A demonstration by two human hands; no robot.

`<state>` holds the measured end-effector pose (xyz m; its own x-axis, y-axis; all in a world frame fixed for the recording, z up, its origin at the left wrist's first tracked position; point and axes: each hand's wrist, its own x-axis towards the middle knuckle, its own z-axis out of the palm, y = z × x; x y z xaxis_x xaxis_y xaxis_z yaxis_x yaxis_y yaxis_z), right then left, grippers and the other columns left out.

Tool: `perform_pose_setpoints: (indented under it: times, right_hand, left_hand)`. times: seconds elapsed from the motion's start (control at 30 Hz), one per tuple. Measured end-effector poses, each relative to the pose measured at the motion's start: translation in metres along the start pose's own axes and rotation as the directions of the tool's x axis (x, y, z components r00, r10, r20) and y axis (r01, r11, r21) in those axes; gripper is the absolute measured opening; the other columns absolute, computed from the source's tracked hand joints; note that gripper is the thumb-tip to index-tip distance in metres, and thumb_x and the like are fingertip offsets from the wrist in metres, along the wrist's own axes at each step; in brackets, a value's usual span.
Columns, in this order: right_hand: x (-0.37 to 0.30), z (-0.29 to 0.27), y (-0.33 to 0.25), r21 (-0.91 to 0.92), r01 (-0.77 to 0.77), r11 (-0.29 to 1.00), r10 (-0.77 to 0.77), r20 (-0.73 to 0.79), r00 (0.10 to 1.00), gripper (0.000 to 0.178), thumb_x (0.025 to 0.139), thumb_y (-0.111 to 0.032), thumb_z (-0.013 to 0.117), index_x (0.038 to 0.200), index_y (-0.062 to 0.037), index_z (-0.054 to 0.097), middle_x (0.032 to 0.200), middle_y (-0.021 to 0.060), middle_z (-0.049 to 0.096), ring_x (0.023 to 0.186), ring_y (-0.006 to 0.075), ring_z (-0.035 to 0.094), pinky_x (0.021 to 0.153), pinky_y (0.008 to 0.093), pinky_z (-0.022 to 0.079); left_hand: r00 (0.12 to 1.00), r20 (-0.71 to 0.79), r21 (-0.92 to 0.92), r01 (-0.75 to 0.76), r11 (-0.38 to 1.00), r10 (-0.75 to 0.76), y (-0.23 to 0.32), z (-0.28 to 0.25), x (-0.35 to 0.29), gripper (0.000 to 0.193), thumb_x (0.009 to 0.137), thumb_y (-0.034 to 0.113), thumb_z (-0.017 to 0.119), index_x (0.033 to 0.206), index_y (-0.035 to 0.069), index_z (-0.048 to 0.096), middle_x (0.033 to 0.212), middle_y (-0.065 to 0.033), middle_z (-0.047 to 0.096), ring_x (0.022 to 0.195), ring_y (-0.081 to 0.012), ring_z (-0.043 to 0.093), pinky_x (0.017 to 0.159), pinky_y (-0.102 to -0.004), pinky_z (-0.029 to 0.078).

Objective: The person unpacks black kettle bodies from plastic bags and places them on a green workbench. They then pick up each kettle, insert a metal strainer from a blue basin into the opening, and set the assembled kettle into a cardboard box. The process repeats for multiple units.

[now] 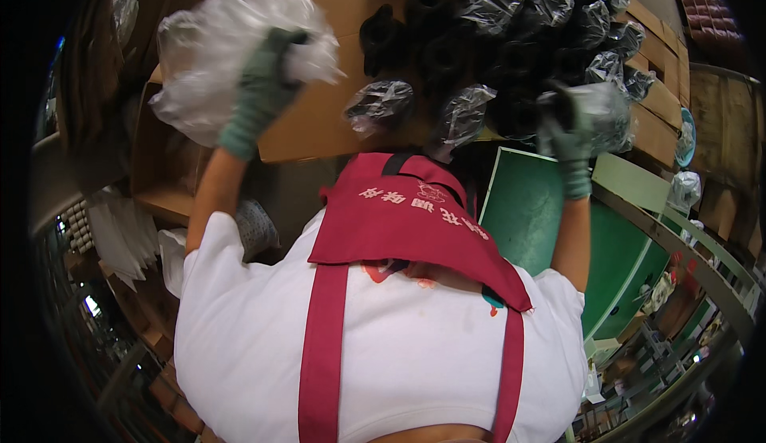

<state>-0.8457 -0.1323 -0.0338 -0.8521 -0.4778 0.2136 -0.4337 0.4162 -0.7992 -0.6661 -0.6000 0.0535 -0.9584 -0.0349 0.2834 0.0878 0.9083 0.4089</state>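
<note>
At the upper left, my left hand (267, 84), in a grey-green glove with dark fingertips, is closed on a bunch of thin clear plastic bags (211, 44). Motion smears its fingers a little. My right hand (568, 136), gloved alike, is at the right side of the table, gripping a black ring-shaped part partly in a clear bag (602, 112); this is blurred too. Between my hands lie two bagged black parts (381, 106) near the table's front edge. Behind them stand several bare black parts (443, 56) with round openings.
Many bagged black parts (550, 12) crowd the back right of the brown cardboard-covered table (307, 128). An open cardboard box (163, 172) stands on the left. Green panels (519, 203) with a metal rail (678, 227) lie at right. Cardboard boxes (658, 84) stand beyond the parts.
</note>
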Motion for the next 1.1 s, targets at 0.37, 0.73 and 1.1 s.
perform_pose_setpoints:
  times: [0.37,0.73,1.1]
  right_hand:
    - [0.004,0.128,0.031,-0.562,0.105,0.820,0.093,0.312,0.945,0.023,0.082,-0.015,0.069,0.104,-0.0140,0.063,0.103,0.0100,0.062,0.100,0.0326,0.062,0.083,0.0445,0.053]
    - [0.131,0.118,0.031,-0.602,0.097,0.792,-0.061,0.080,0.995,0.030,0.081,-0.011,0.067,0.111,-0.0124,0.064,0.135,0.0169,0.051,0.107,0.0384,0.063,0.088,0.0467,0.054]
    - [0.170,0.084,-0.038,0.039,0.382,0.923,-0.360,-0.260,0.896,0.036,0.077,0.001,0.070,0.112,-0.0047,0.064,0.099,0.0143,0.067,0.089,0.0282,0.067,0.083,0.0368,0.055]
  left_hand:
    - [0.894,0.421,0.039,0.152,0.988,-0.154,-0.025,0.173,-0.024,0.047,0.079,0.029,0.076,0.120,0.010,0.062,0.111,-0.0178,0.062,0.100,-0.0389,0.063,0.084,-0.0453,0.052]
    - [0.996,-0.020,-0.284,0.072,0.956,-0.081,0.016,0.127,0.005,0.031,0.076,0.007,0.067,0.107,0.004,0.062,0.104,-0.0138,0.061,0.101,-0.0347,0.057,0.093,-0.0423,0.045]
    - [0.982,-0.149,-0.682,-0.017,0.731,-0.116,0.041,0.120,0.117,0.043,0.074,0.000,0.071,0.114,0.004,0.058,0.123,-0.0134,0.055,0.112,-0.0275,0.054,0.100,-0.0370,0.044]
